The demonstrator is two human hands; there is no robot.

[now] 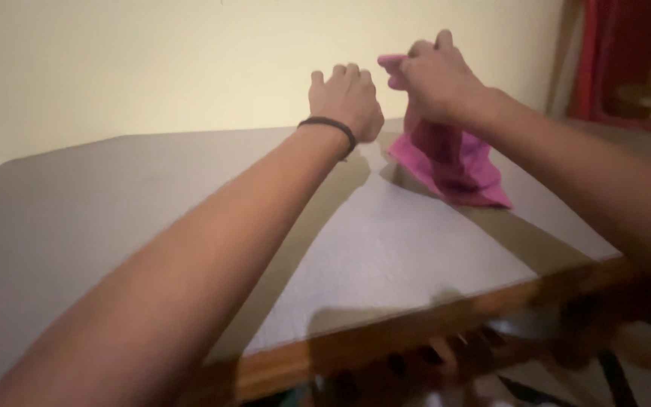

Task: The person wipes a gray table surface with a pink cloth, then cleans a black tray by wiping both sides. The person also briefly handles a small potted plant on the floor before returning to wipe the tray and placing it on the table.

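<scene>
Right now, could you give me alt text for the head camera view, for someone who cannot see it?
The right hand lifts a crumpled pink cloth by its top, the lower end resting on a grey tabletop with a wooden edge. The left hand, a dark band round its wrist, hovers loosely closed beside it, before a cream wall.

view: single head-worn camera, no second view to overlap | faces: forward and down, tilted, over a grey table (386, 249) toward a pale wall (152, 60) | range: close, forearms fill lower left and right of frame | table's wooden edge runs along the bottom
</scene>
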